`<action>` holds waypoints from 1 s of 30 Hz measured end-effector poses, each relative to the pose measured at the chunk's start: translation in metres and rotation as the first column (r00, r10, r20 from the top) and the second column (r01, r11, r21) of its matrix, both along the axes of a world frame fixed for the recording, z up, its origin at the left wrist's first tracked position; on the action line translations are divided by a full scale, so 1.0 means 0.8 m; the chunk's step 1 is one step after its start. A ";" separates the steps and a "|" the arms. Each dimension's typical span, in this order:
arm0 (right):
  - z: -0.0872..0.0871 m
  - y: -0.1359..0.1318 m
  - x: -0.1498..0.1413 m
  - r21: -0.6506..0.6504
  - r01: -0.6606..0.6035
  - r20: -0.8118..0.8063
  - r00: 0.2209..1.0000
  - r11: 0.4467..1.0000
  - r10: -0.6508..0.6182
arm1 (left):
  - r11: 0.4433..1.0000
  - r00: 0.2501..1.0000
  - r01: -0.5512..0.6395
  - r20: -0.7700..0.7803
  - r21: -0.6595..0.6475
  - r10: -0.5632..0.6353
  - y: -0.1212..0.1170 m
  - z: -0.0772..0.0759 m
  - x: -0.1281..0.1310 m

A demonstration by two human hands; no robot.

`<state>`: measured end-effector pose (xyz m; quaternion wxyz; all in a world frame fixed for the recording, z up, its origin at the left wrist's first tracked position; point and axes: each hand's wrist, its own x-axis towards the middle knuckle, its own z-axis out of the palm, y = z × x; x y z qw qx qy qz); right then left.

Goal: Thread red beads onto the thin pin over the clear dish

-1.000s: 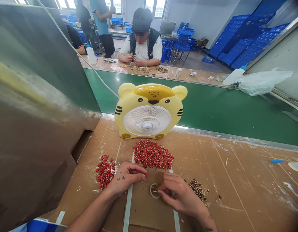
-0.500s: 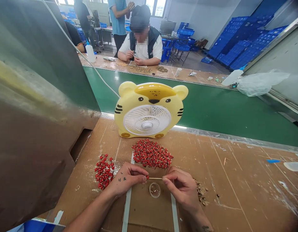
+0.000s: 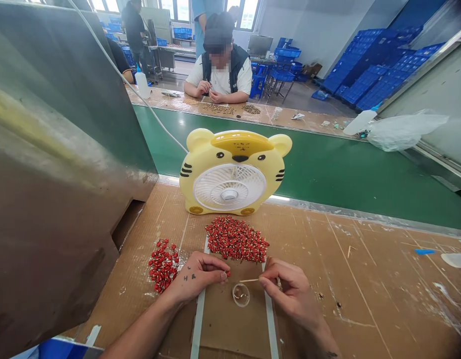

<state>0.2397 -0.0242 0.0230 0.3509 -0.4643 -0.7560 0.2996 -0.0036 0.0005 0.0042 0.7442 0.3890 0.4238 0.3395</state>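
Note:
Between the thumb and forefinger of my left hand [image 3: 200, 276] is a small red bead-like piece [image 3: 228, 273], mostly covered by the fingertips. My right hand [image 3: 288, 289] pinches a thin wooden stick [image 3: 250, 280], whose free tip points left, apart from the red piece. Just below the stick stands a small clear cup [image 3: 240, 294] with a little in it that I cannot make out. A large heap of red-and-gold pieces [image 3: 236, 239] lies beyond my hands. Left of my left hand is a smaller pile of red pieces [image 3: 163, 267].
A yellow tiger-faced fan [image 3: 232, 172] stands behind the heap. A big metal housing [image 3: 66, 164] rises at the left. Across the green divider [image 3: 346, 179], a person [image 3: 225, 65] works over small golden pieces. Scraps and a blue bit [image 3: 424, 252] lie at right.
My right hand has moved right and slightly down with the stick, whose tip has come away from the red piece. My left hand has stayed nearly still.

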 end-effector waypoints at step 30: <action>-0.008 -0.083 0.190 -0.004 0.527 0.611 0.675 0.850 -0.415 | 1.000 0.996 0.014 -0.084 0.001 -0.014 0.002 -0.011 -0.007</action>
